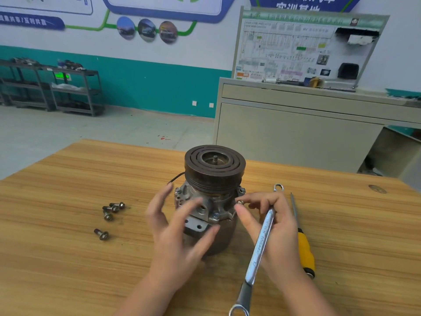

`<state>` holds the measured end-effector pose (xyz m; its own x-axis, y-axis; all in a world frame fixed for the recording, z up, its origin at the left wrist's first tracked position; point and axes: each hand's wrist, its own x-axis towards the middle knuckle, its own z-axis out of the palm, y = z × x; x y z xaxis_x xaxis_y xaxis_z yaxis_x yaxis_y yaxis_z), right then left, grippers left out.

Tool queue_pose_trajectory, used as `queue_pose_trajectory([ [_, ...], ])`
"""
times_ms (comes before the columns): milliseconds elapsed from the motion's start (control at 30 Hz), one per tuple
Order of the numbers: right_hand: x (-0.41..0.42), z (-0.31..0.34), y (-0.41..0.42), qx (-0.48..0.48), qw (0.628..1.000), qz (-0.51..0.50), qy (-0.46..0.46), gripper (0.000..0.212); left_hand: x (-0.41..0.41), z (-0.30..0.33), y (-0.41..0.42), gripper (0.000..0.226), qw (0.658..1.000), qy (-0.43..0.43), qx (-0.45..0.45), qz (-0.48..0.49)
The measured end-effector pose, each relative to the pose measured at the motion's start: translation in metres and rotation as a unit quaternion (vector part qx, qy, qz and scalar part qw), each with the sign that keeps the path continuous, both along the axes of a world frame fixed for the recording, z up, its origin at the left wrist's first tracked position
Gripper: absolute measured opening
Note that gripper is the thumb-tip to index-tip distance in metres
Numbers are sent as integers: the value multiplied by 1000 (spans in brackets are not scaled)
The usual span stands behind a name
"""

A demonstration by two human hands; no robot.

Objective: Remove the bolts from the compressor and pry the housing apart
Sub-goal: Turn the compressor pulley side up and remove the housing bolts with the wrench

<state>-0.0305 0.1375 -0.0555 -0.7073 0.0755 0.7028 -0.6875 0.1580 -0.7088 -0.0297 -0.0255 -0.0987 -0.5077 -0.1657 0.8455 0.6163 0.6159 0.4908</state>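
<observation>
Your compressor [213,197] stands upright mid-way across a wooden table [68,258]. Your left hand [176,233] hovers spread before it, blurred. Your right hand [271,222] holds a wrench [257,249] and pinches a bolt [240,202] at the housing. Four loose bolts [110,215] lie left; a screwdriver [303,238] right. Beyond: grey floor [68,131], teal-banded wall [148,87], shelves [57,87], beige cabinet [296,137].

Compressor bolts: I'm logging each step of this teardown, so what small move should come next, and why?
Probably lift out the bolt pinched by the right hand and lay it with the four loose bolts on the table. It sits at the compressor flange, fingers on its head, while the wrench lies tucked in that hand. The left hand hovers open beside the housing.
</observation>
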Motion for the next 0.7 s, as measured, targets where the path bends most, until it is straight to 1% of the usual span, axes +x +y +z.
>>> queue_pose_trajectory([
  [33, 2, 1, -2, -3, 1000, 23, -12, 31, 1, 0, 2, 37, 999, 29, -36, 6],
  [67, 4, 1, -5, -1, 999, 45, -25, 30, 2, 0, 4, 28, 997, 42, -59, 7],
  [100, 6, 0, -8, 2, 997, 64, -36, 33, 3, 0, 5, 25, 997, 43, -71, 2],
  [167, 7, -4, -11, 15, 995, 84, -47, 39, 5, 0, 9, 30, 995, 42, -84, -15],
  [200, 7, -6, -11, 24, 995, 89, -49, 39, 7, -1, 10, 32, 995, 40, -89, -20],
  [267, 7, -7, -10, 32, 994, 95, -53, 39, 9, -1, 11, 26, 996, 32, -85, -24],
  [333, 9, -5, -9, 21, 993, 103, -48, 39, 11, 0, 12, 21, 998, 20, -60, -25],
  [400, 11, -2, -11, 15, 992, 119, -34, 28, 13, 3, 10, 20, 999, 20, -16, -22],
  [433, 13, 0, -12, 11, 992, 123, -22, 22, 13, 4, 8, 19, 999, 20, 20, -15],
  [467, 13, -1, -12, 1, 993, 120, -15, 25, 12, 7, 4, 16, 997, 12, 72, 0],
  [533, 11, -2, -8, -29, 994, 93, -39, 49, 5, 10, -11, 12, 976, -44, 200, 68],
  [567, 10, -2, -6, -34, 994, 76, -67, 59, -1, 9, -22, 14, 958, -96, 241, 126],
  [600, 8, -2, -4, -34, 993, 69, -95, 63, -8, 6, -34, 17, 934, -168, 246, 195],
  [633, 8, -2, -4, -35, 990, 71, -119, 60, -15, 1, -46, 20, 907, -251, 225, 253],
  [700, 8, -2, -5, -52, 982, 100, -154, 38, -26, -9, -61, 25, 847, -398, 159, 316],
])
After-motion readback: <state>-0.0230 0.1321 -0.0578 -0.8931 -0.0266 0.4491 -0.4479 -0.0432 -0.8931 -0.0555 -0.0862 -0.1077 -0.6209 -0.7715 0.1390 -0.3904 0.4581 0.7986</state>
